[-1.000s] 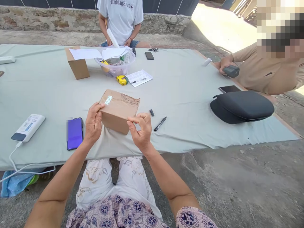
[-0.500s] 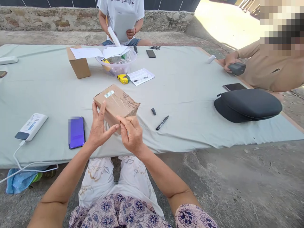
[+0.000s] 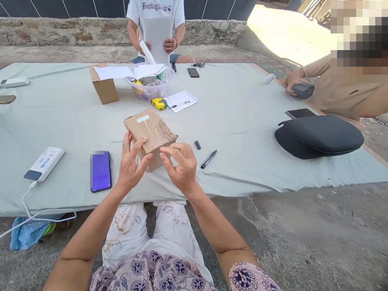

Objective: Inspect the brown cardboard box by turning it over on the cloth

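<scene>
A: Location of the cardboard box (image 3: 148, 131)?

B: On the counter (image 3: 242, 121), close to the near edge, in front of the person and well apart from the right-hand end. It sits askew to that edge. The hands hide part of its lower front, so full contact of the base is not confirmed.

A: Expected handling?

B: Judgement only: probably light, though the contents are not visible, so weight is uncertain. Walls should be fairly stiff but would dent under a hard squeeze. Dry card, so little slip expected. The ragged right end looks weakest; the top beside it carries dark creases or marks.

A: Best hold?

B: The two opposite side walls, palms flat, clear of the ragged end. The patterned label (image 3: 143, 119) on top gives no grip.

A: Left hand (image 3: 132, 163)?

B: Digits spread wide. Forefinger laid over the top, thumb stretched along the front, other fingers by the left side. I judge it a steadying touch, not a tight clasp.

A: Right hand (image 3: 178, 163)?

B: Half curled at the front right corner, thumb and forefinger tips near each other. Whether something thin sits between them, I cannot tell.

A: Neighbours?

B: Marker (image 3: 209, 159) and cap (image 3: 197, 144) to the right; phone (image 3: 101, 171) to the left, near the near edge; yellow tape measure (image 3: 159, 104) beyond, towards the far edge.
</scene>
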`<state>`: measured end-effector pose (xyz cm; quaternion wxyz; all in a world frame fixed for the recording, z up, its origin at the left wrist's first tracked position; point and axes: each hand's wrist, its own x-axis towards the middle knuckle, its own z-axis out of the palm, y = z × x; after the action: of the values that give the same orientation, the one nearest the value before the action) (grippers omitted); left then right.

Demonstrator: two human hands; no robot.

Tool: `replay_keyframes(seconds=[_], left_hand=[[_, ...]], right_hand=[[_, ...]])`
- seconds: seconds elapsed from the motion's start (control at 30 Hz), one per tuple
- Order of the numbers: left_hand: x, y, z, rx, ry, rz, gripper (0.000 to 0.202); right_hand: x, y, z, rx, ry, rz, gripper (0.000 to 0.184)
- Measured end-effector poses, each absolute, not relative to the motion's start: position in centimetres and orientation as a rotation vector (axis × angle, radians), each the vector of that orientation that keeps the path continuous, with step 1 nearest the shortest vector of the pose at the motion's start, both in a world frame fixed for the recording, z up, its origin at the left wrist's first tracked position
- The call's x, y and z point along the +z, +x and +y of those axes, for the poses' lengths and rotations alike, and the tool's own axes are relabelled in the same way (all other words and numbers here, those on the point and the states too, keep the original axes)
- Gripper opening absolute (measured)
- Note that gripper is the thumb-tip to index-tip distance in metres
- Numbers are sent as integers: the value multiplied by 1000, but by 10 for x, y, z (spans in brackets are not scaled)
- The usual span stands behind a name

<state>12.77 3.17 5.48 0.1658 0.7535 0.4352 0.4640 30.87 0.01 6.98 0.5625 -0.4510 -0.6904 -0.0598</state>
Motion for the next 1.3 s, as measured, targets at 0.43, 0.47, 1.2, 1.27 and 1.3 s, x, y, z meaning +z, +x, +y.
replay_keyframes(seconds=[0.43,0.47,1.2,1.27,1.3], left_hand=[[52,126,38,1470,2045,1160,33],[52,126,39,1473,2043,1146,32],[49,122,54,1536,1944,1103,32],[48,123,54,1546,1948,1093,32],[48,123,54,1546,1953,1094,33]], right_hand=[[54,318,25,-286,-1198,-1484,12],[53,320,27,-266,-1205,-1469,12],[45,319,31,181,-1013,-1445,13],[44,318,30,193,-1013,-1441,13],[44,317,29,197,-1017,-1443,13]])
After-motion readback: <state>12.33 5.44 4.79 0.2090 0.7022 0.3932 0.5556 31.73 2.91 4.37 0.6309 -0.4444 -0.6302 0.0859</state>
